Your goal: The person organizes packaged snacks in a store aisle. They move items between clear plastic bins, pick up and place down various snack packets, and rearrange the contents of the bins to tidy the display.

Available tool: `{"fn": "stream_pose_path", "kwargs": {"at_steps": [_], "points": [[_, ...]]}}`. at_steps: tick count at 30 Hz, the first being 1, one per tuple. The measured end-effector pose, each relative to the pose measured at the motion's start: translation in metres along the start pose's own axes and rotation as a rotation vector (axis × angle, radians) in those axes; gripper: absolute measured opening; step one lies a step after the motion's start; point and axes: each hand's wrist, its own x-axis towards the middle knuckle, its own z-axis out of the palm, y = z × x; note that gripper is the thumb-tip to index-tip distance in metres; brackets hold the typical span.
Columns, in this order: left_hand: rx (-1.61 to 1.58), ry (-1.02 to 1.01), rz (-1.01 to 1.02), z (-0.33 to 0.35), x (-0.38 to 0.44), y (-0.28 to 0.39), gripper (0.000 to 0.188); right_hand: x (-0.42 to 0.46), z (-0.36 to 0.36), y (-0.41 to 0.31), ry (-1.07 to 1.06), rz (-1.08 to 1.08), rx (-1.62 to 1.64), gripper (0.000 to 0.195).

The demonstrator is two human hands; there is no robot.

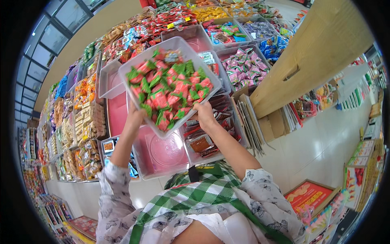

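Both my hands carry a translucent plastic bin [124, 72] filled with pink-and-green wrapped sweets [160, 99]. It is tilted and raised above the display of bins. My left hand [136, 114] grips its left near side, the fingers partly hidden. On the right near side, my right hand [204, 115] has its thumb on the rim and its fingers underneath. Below the carried bin, a clear bin [164, 151] with nothing in it stands nearest me. To its right is a bin of dark red snack packets [199, 143].
A thick wooden post [304, 61] leans across the right side. Flattened cardboard [248, 122] stands by its foot. Bins of pink-purple wrapped sweets [243, 67] and packaged pastries [90, 123] flank the carried bin. Another person's red sleeve [147, 3] shows at the far edge.
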Motion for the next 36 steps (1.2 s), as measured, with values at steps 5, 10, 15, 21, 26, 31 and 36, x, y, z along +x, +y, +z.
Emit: {"fn": "stream_pose_path", "kwargs": {"at_steps": [5,10,15,21,26,31,36], "points": [[0.104,0.017,0.277,0.047,0.087,0.051,0.077,0.043,-0.037,-0.024,-0.038,0.116,0.198,0.023],[-0.001,-0.076,0.301,0.115,0.148,0.096,0.077,0.071,-0.062,-0.038,-0.11,0.257,0.353,0.027],[-0.057,-0.067,0.404,0.153,0.192,0.098,0.064,0.087,-0.11,-0.081,-0.222,0.548,-0.222,0.058],[0.126,0.154,0.537,0.175,0.183,0.101,0.067,0.14,-0.15,-0.141,0.644,-0.276,-1.298,0.024],[0.384,0.209,0.504,0.191,0.19,0.094,0.078,0.236,-0.195,-0.119,1.034,-0.412,-1.256,0.028],[0.395,0.22,0.437,0.191,0.175,0.1,0.077,0.28,-0.184,-0.103,0.943,-0.369,-1.236,0.024],[0.526,0.233,0.481,0.2,0.179,0.094,0.082,0.335,-0.232,-0.109,0.44,-0.367,-1.812,0.02]]}}
